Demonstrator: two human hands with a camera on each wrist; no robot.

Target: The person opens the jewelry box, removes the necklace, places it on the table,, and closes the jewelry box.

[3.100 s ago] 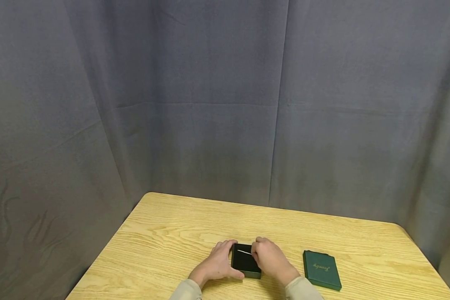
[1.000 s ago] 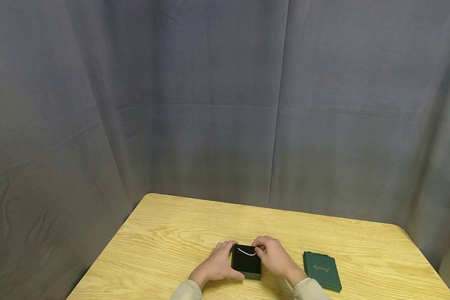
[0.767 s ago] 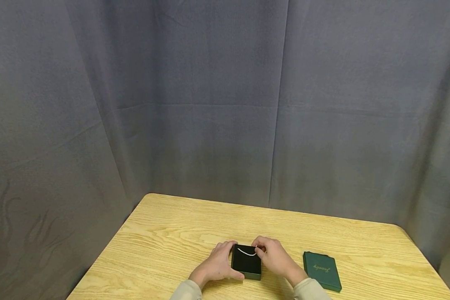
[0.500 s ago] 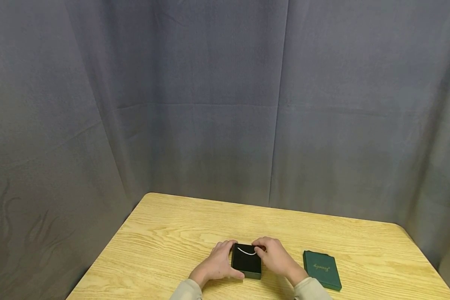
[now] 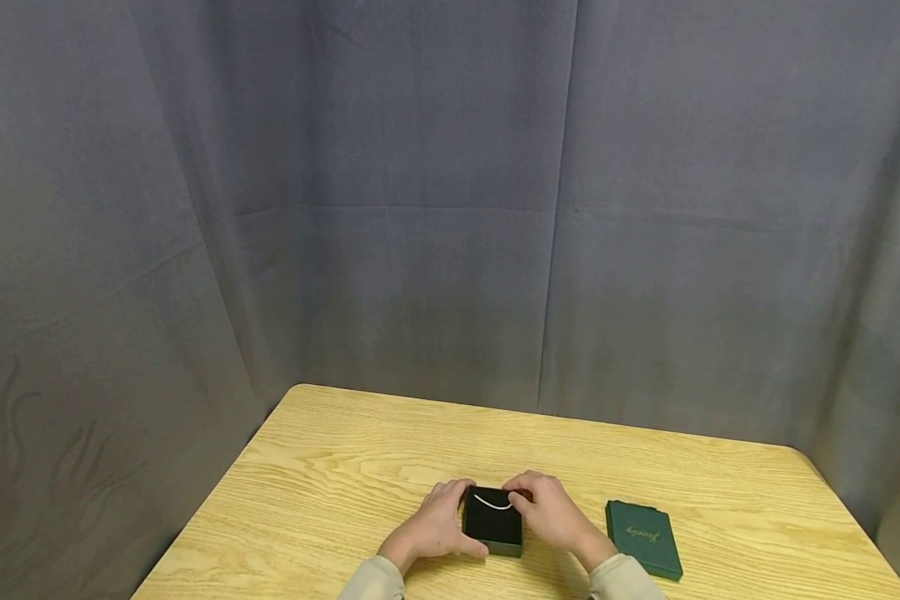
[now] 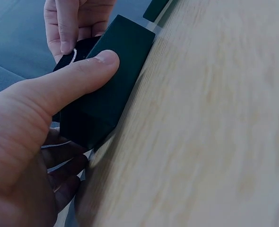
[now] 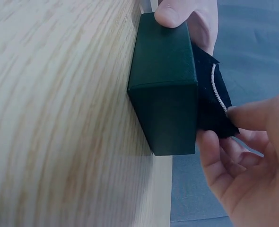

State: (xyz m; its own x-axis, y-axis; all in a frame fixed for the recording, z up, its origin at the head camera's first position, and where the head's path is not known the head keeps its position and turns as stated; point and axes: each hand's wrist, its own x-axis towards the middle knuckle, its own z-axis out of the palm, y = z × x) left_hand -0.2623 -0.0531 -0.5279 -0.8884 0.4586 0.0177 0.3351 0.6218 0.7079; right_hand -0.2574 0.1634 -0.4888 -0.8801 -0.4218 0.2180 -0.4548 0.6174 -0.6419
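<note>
A green jewelry box base (image 5: 505,550) sits on the table, lined with a black padded insert (image 5: 492,525). Across the insert's far part curves a thin silvery-white chain (image 5: 492,505). My left hand (image 5: 437,525) grips the box from the left, its thumb pressed on the near wall. At the right far corner, my right hand (image 5: 547,508) pinches the edge of the insert, thumb tip at the chain's end. The right wrist view has the insert (image 7: 209,101) standing out past the box rim, the chain (image 7: 218,92) lying over it. The chain's right end is hidden by the fingers.
To the right lies the green box lid (image 5: 643,540), with gold lettering on top. The wooden table (image 5: 345,467) has rounded far corners. Grey curtains (image 5: 435,292) hang behind it and on the left.
Compared with three seconds ago, my right hand has shifted slightly right and opened into a pinch; the chain has gone from nearly straight to a sagging curve. Over the last second, almost nothing moves.
</note>
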